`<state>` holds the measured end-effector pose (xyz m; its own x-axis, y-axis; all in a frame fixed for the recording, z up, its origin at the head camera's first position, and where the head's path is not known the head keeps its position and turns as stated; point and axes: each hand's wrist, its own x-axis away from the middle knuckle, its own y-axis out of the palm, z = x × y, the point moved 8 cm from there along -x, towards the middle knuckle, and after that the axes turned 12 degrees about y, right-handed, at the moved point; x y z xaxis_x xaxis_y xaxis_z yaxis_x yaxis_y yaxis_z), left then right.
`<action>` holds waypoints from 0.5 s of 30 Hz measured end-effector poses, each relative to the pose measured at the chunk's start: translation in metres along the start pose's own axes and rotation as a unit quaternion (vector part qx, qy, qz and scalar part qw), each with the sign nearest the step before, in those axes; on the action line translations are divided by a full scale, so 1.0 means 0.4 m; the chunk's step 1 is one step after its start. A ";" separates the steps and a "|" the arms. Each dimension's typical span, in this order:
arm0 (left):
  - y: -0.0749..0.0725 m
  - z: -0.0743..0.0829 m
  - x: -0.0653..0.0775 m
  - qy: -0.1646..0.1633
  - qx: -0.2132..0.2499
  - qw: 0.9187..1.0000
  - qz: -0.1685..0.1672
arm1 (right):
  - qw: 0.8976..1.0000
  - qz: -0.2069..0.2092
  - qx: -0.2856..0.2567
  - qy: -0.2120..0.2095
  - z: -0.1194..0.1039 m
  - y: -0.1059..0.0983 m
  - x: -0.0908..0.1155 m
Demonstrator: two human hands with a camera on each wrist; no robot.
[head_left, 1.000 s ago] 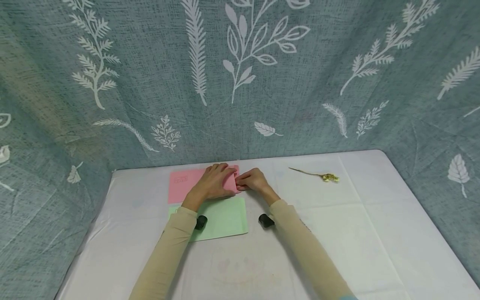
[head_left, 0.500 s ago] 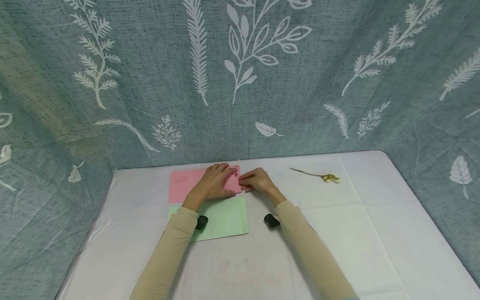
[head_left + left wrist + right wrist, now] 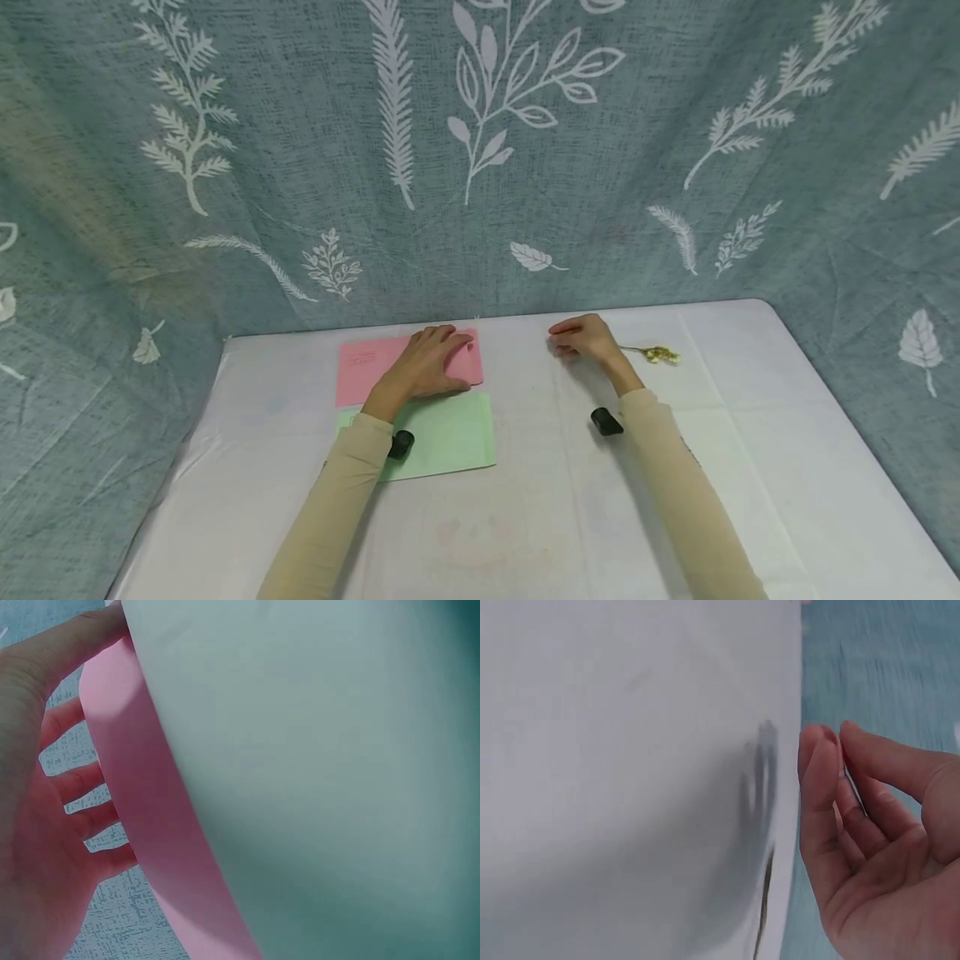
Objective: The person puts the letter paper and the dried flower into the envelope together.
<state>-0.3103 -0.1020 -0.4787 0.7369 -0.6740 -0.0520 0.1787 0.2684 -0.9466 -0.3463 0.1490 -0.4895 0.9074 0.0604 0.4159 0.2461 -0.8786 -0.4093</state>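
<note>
Towards the back of the table lies a pink envelope [image 3: 367, 367] with small print and a notch near its right end. My left hand [image 3: 429, 364] rests on it, fingers spread and the thumb near its front edge. Just in front lies a pale green envelope [image 3: 450, 437], partly behind my left forearm. My right hand [image 3: 588, 340] is raised off the table, its fingers bent loosely and nothing held. Beside it lies a dried flower [image 3: 660, 355] with a yellow head; the hand hides part of its stem, which shows in the right wrist view as a thin dark stem [image 3: 765, 900].
A white cloth covers the table [image 3: 480, 542]. Behind it and at both sides hangs a blue-green curtain [image 3: 300, 167] with white leaf prints. Black wrist cameras [image 3: 606, 422] sit on both forearms.
My right hand has left the notched end of the pink envelope and moved right, up to the flower stem. My left hand has stayed on the pink envelope.
</note>
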 end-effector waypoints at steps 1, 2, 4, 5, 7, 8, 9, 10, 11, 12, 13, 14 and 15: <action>0.000 0.000 0.001 -0.001 0.001 1.000 0.000 | 1.000 0.010 -0.002 -0.001 0.007 -0.021 0.000; 0.001 0.000 0.001 -0.002 0.003 1.000 0.000 | 1.000 0.018 -0.002 -0.003 0.014 -0.041 0.000; 0.002 0.001 0.001 -0.003 0.005 1.000 -0.001 | 0.999 0.033 -0.007 -0.007 0.027 -0.081 0.003; 0.002 0.001 0.001 -0.003 0.006 1.000 -0.001 | 0.999 0.041 -0.010 -0.008 0.034 -0.100 0.005; 0.004 0.001 0.000 -0.003 0.006 1.000 -0.002 | 0.998 0.054 -0.009 -0.007 0.048 -0.137 0.010; 0.004 0.001 0.000 -0.003 0.007 1.000 -0.002 | 0.998 0.057 -0.009 -0.006 0.055 -0.153 0.014; 0.004 0.001 0.000 -0.003 0.006 1.000 -0.004 | 0.998 0.061 -0.008 -0.005 0.062 -0.169 0.017; 0.005 0.001 0.000 -0.003 0.005 1.000 -0.004 | 0.998 0.065 -0.005 -0.004 0.068 -0.185 0.020; 0.004 0.001 0.000 -0.004 0.005 1.000 -0.005 | 0.998 0.070 -0.002 -0.001 0.075 -0.201 0.023; 0.004 0.001 0.000 -0.004 0.004 1.000 -0.006 | 0.997 0.072 0.002 0.000 0.082 -0.216 0.027; 0.004 0.001 0.000 -0.004 0.004 1.000 -0.006 | 0.997 0.073 0.003 0.000 0.089 -0.230 0.031; 0.003 0.002 0.000 -0.004 0.004 1.000 -0.006 | 0.997 0.073 0.002 0.003 0.096 -0.244 0.035; 0.002 0.002 0.000 -0.003 0.004 1.000 -0.007 | 0.997 0.074 0.000 0.007 0.105 -0.258 0.038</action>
<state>-0.3097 -0.1011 -0.4793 0.7386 -0.6731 -0.0373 0.1939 0.2652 -0.9445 -0.3435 0.2604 -0.4751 0.9293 -0.0768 0.3613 0.1090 -0.8776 -0.4669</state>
